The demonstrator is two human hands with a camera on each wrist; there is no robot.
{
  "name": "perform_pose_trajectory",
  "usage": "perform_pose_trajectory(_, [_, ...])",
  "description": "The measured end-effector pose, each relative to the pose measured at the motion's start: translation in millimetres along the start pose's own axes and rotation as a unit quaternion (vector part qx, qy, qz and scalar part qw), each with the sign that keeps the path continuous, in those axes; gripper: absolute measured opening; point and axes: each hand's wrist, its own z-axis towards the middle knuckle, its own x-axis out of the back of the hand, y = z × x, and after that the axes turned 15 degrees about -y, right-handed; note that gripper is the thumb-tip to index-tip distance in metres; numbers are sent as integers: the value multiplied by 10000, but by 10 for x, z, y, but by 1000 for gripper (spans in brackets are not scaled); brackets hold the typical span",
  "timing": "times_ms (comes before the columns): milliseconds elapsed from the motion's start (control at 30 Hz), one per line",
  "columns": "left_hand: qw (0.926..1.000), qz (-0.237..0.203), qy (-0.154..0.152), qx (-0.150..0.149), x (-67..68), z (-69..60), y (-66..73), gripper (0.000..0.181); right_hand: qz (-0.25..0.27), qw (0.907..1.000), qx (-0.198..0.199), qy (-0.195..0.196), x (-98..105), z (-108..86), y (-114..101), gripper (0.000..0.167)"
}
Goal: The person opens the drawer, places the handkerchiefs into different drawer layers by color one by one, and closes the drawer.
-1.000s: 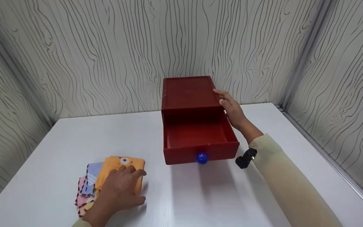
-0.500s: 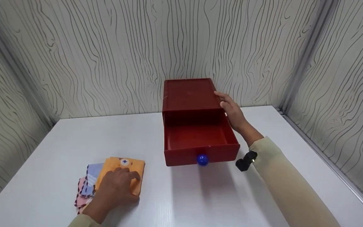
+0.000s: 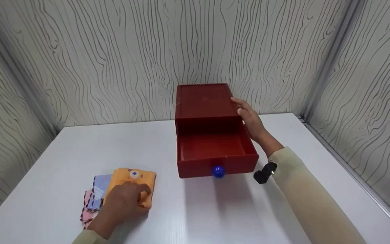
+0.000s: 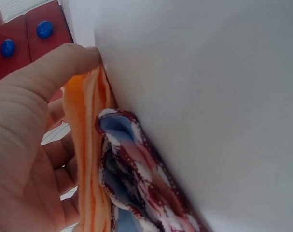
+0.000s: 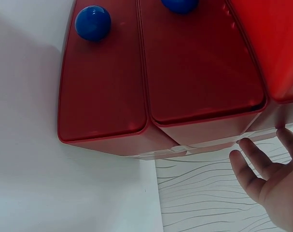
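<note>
My left hand [image 3: 122, 203] lies over a folded orange towel [image 3: 144, 181] with a small round face print. In the left wrist view, the layered edge of the orange towel [image 4: 90, 154] sits between the thumb [image 4: 49, 70] and the other fingers, which pinch it. Beneath and left of it lie a folded blue towel [image 3: 100, 184] and a pink towel [image 3: 87, 213] with dark stitched edges. A red drawer cabinet [image 3: 205, 100] stands at the back; its top drawer [image 3: 196, 167] is pulled out, with nothing visible inside. My right hand [image 3: 253, 124] rests against the cabinet's right side, fingers extended.
A blue knob [image 3: 218, 171] sticks out from the pulled-out drawer. Lower drawers with blue knobs [image 5: 92, 23] show in the right wrist view. Wood-grain panels [image 3: 120, 61] enclose the white table [image 3: 141, 144] at the back and sides.
My left hand has lowered onto the orange towel, and its spread fingers and thumb have drawn together on it. The right hand keeps its place against the cabinet.
</note>
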Motion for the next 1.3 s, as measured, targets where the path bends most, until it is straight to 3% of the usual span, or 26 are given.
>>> perform_pose_trajectory(267, [9991, -17, 362, -207, -31, 16, -25, 19, 54, 10000, 8, 70, -13, -6, -1, 50])
perform_pose_trajectory(500, [9993, -282, 233, 120, 8, 12, 16, 13, 28, 9999, 33, 92, -20, 1, 0, 51])
perform_pose_trajectory(700, [9982, -355, 448, 207, 64, -5, 53, 11, 41, 9999, 60, 87, -15, -5, -4, 51])
perform_pose_trajectory(1000, [9946, -502, 876, 232, 227, -97, 64, 14, 46, 9999, 13, 90, -15, -5, 3, 51])
perform_pose_trajectory(1300, [9924, -689, 957, 357, 457, -220, 18, 16, 137, 9999, 10, 99, -33, -5, -15, 51])
